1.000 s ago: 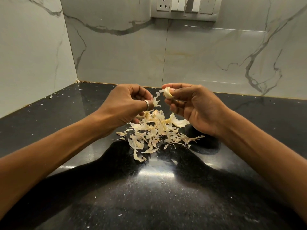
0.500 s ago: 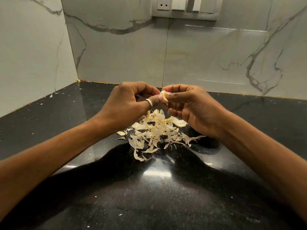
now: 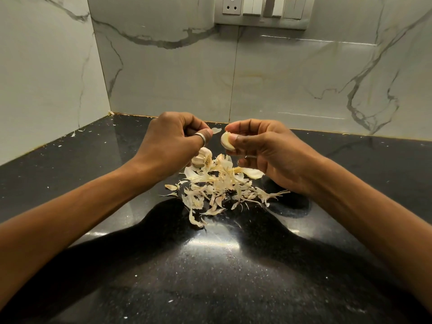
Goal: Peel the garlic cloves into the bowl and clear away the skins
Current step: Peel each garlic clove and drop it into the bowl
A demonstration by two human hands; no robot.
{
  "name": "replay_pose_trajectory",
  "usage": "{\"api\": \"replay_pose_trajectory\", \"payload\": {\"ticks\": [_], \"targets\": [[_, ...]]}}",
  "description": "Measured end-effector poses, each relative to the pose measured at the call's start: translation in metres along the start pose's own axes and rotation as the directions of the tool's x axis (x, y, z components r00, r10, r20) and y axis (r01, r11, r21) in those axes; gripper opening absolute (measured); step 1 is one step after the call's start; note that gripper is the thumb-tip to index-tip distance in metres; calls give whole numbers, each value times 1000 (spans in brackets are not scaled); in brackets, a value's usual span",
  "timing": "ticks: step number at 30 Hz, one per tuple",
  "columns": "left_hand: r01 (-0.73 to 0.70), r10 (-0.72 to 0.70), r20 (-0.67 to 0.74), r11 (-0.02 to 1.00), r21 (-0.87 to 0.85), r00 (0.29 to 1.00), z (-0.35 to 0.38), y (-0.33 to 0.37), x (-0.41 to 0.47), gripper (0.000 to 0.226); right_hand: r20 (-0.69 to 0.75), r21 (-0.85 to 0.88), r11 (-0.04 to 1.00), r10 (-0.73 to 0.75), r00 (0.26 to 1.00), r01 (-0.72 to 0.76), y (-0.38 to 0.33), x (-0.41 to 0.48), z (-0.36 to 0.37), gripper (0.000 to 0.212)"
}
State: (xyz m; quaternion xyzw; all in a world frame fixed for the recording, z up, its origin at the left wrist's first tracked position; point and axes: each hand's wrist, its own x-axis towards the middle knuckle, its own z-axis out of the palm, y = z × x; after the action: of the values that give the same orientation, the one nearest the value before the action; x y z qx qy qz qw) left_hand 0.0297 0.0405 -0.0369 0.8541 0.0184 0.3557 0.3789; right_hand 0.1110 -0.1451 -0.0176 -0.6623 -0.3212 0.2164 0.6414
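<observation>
Half a second earlier I saw both hands joined. Now they were apart, and the left hand (image 3: 173, 141) pinched a thin papery flake of skin (image 3: 216, 130) between thumb and forefinger. I judged the peeling not finished. The right hand (image 3: 264, 150) gripped the pale, partly peeled garlic clove (image 3: 226, 141) with curled fingers, above the heap of dry cream skins (image 3: 219, 185) on the black speckled stone counter (image 3: 117, 178). No bowl was in view.

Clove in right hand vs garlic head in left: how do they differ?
The clove is one small smooth piece; the garlic head is bigger, lumpy, papery. The right hand pinches the clove at its fingertips; the left hand seems to tuck the garlic head under its lower fingers while pinching a skin flake. Both are held above the skin pile.
</observation>
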Motion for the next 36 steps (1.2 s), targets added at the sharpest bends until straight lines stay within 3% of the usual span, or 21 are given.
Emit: {"api": "replay_pose_trajectory", "payload": {"ticks": [7, 12, 18, 31, 36], "targets": [[-49, 49, 2, 998, 25, 999, -3, -1, -1, 15, 1, -313, 937, -165, 986, 157, 2, -2, 3, 31], [-109, 107, 74, 994, 13, 991, 2, 4, -3, 9, 16, -483, 837, -283, 959, 256, 7, 2, 4, 29], [-170, 166, 52, 983, 76, 985, 2, 6, -5, 12, 43, -633, 701, -393, 919, 329, 14, 6, 4, 22], [-247, 251, 16, 933, 263, 968, 4, 7, -7, 6, 28, -652, 678, -427, 904, 340, 16, 4, 8, 17], [-161, 157, 33, 971, 176, 987, 4, 8, -7, 9, -10, -529, 803, -328, 945, 274, 13, 3, 6, 18]]}}
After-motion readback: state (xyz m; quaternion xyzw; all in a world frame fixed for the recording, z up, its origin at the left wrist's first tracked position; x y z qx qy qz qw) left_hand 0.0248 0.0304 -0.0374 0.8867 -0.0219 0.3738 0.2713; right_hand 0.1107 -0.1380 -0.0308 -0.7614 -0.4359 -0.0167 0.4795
